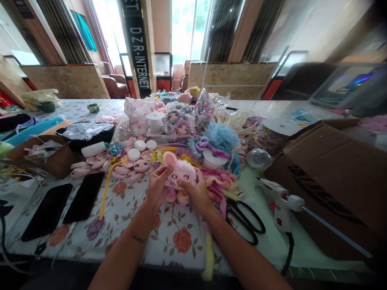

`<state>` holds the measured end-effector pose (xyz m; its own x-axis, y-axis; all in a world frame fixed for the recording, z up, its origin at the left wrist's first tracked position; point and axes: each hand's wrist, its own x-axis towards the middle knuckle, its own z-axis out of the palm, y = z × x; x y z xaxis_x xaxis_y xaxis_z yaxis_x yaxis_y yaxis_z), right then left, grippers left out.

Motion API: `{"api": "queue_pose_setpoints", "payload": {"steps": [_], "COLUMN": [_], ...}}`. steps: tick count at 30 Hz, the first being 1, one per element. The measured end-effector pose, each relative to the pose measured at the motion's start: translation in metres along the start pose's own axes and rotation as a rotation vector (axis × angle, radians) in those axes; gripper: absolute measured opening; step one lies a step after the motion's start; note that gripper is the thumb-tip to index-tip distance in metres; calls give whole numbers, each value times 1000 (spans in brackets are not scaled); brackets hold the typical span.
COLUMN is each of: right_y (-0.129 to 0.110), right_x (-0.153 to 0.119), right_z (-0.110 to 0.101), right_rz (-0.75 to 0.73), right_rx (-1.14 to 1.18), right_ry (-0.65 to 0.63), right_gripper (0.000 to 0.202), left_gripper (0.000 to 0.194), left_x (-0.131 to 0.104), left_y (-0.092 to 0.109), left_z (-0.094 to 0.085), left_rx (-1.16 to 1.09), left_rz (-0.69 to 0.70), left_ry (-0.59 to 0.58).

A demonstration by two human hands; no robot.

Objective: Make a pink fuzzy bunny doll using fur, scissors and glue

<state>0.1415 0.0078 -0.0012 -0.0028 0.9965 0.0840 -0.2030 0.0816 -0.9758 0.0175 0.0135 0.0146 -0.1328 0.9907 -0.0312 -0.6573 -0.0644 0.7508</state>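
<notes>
Between my hands is a fluffy pink bunny doll with a painted face, pink eyes and one upright ear showing on the left. My left hand pinches its left side near the base of that ear. My right hand grips the other side, thumb across the lower face. Rounded pink feet hang below. Right of the doll lie fuzzy pink and yellow strips. Behind it are several pale doll face pieces and white round caps.
Black-handled scissors and a glue gun with a long glue stick lie to the right, before a cardboard box. Two dark phones rest at left. A craft pile with a blue fluffy bundle stands behind.
</notes>
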Motion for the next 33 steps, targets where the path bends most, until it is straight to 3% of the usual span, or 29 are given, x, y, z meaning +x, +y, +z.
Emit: {"api": "queue_pose_setpoints", "payload": {"steps": [6,23,33], "right_y": [3,7,1], "right_x": [1,-1,-2], "right_z": [-1,-1,1], "right_rz": [-20,11,1], "right_rx": [0,47,-46], "right_ry": [3,-69,-114], "right_gripper": [57,64,67], "left_gripper": [23,31,30], "left_x": [2,6,15], "left_y": [-1,-6,21], "left_z": [-1,-4,-13], "left_rx": [-33,-93,26], "left_rz": [-11,-9,136], "left_ry": [20,122,94]}}
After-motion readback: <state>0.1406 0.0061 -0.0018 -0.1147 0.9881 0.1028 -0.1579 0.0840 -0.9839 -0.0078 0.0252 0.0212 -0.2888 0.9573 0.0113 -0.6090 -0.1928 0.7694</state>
